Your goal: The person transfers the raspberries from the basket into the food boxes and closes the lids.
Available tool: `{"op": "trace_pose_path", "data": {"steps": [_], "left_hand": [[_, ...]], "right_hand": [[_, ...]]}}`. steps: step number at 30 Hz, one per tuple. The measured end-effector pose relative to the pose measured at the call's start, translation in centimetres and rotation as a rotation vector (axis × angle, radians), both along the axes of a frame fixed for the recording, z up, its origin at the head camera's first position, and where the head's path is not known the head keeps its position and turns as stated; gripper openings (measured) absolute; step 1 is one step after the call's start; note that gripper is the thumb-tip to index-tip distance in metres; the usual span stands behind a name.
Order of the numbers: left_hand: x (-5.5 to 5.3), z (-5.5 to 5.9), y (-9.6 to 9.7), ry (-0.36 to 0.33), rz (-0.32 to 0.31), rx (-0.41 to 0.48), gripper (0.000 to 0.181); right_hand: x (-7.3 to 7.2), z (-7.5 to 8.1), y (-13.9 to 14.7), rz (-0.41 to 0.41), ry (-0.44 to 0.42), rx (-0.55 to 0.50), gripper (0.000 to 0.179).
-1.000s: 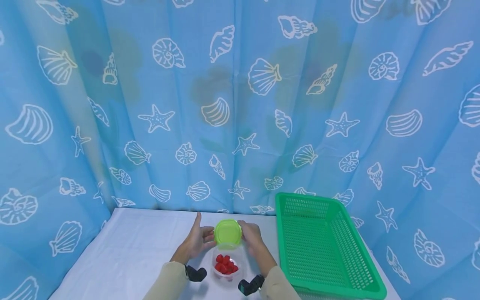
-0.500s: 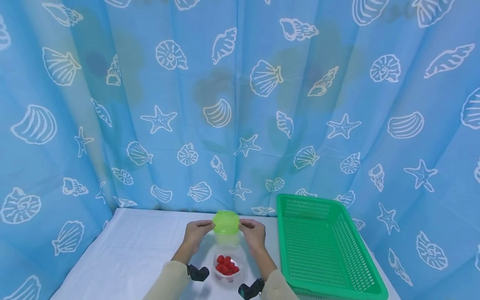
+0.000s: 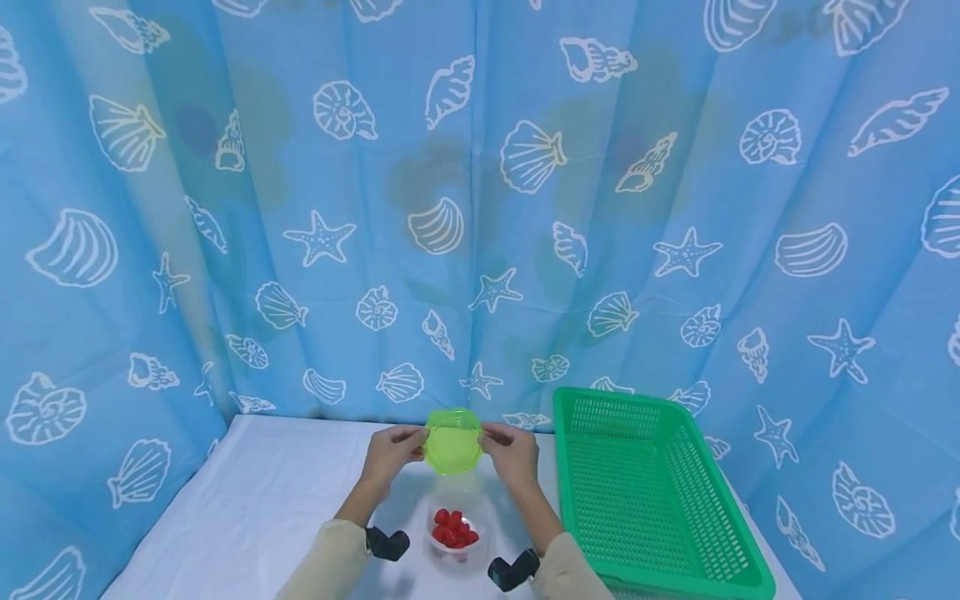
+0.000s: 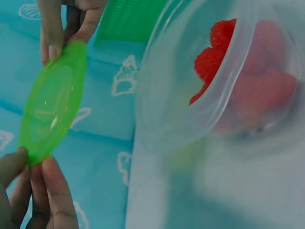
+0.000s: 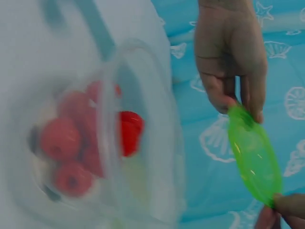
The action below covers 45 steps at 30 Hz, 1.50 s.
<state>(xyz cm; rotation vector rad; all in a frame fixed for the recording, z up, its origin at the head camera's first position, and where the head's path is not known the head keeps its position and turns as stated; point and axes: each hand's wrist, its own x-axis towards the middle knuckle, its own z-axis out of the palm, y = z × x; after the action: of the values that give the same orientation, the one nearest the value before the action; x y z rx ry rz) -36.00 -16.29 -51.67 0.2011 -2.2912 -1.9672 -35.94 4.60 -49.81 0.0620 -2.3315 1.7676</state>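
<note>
Both hands hold a bright green, translucent plastic lid [image 3: 453,446] by opposite edges, beyond a clear plastic container [image 3: 483,527]. My left hand [image 3: 386,458] pinches its left edge between thumb and fingers. On the opposite edge, my right hand [image 3: 514,454] has a similar pinch. Both wrist views show the lid [image 4: 53,102] tilted and clear of the container. Several red raspberries [image 3: 453,530] lie inside the uncovered container, and the right wrist view shows a hollow in one raspberry [image 5: 71,182].
A large green slotted basket [image 3: 637,500] stands on the right of the white-covered table [image 3: 285,483]. Behind the table hangs a blue curtain [image 3: 465,208] with white shell and starfish prints. A black wrist camera [image 3: 513,571] sits on each wrist.
The lid has moved up and away from the container's far side and changed its tilt. My left fingers, spread beside the lid at first, now pinch its edge.
</note>
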Motion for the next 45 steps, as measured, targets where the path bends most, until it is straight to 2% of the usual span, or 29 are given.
{"op": "trace_pose_path", "data": {"steps": [4, 6, 11, 13, 14, 19, 25, 31, 37, 40, 45], "left_hand": [[0.5, 0.7, -0.7, -0.006, -0.089, -0.043, 0.035], [0.8, 1.0, -1.1, -0.020, -0.164, -0.066, 0.033], [1.7, 1.6, -1.0, -0.083, -0.424, -0.154, 0.030], [2.0, 1.6, -0.7, -0.101, -0.481, -0.174, 0.030], [2.2, 1.6, -0.6, -0.112, -0.488, -0.166, 0.030], [2.7, 1.0, -0.6, -0.159, -0.408, -0.108, 0.033], [3.5, 0.6, -1.5, -0.190, -0.338, -0.046, 0.035], [4.3, -0.3, -1.6, -0.237, -0.290, 0.026, 0.031], [4.6, -1.5, -0.9, -0.187, -0.279, -0.006, 0.023], [4.8, -1.6, -0.6, -0.167, -0.266, -0.014, 0.020], [5.1, -1.3, -0.4, -0.167, -0.259, -0.106, 0.017]], "right_hand": [[0.3, 1.6, 0.9, 0.113, -0.057, 0.064, 0.022], [0.3, 2.3, 1.2, 0.170, -0.089, 0.128, 0.021], [0.3, 2.8, 1.5, 0.322, -0.153, 0.331, 0.015], [0.4, 2.6, 1.5, 0.352, -0.155, 0.371, 0.013], [0.5, 2.5, 1.5, 0.354, -0.146, 0.380, 0.013], [1.4, 2.0, 1.9, 0.318, -0.072, 0.391, 0.013], [2.8, 1.3, 2.5, 0.311, -0.102, 0.336, 0.011], [3.6, -0.1, 2.6, 0.324, -0.126, 0.313, 0.011], [4.5, -1.0, 2.8, 0.300, -0.093, 0.265, 0.010], [4.6, -1.3, 2.7, 0.278, -0.084, 0.250, 0.010], [4.7, -2.1, 2.6, 0.245, -0.109, 0.256, 0.009]]}}
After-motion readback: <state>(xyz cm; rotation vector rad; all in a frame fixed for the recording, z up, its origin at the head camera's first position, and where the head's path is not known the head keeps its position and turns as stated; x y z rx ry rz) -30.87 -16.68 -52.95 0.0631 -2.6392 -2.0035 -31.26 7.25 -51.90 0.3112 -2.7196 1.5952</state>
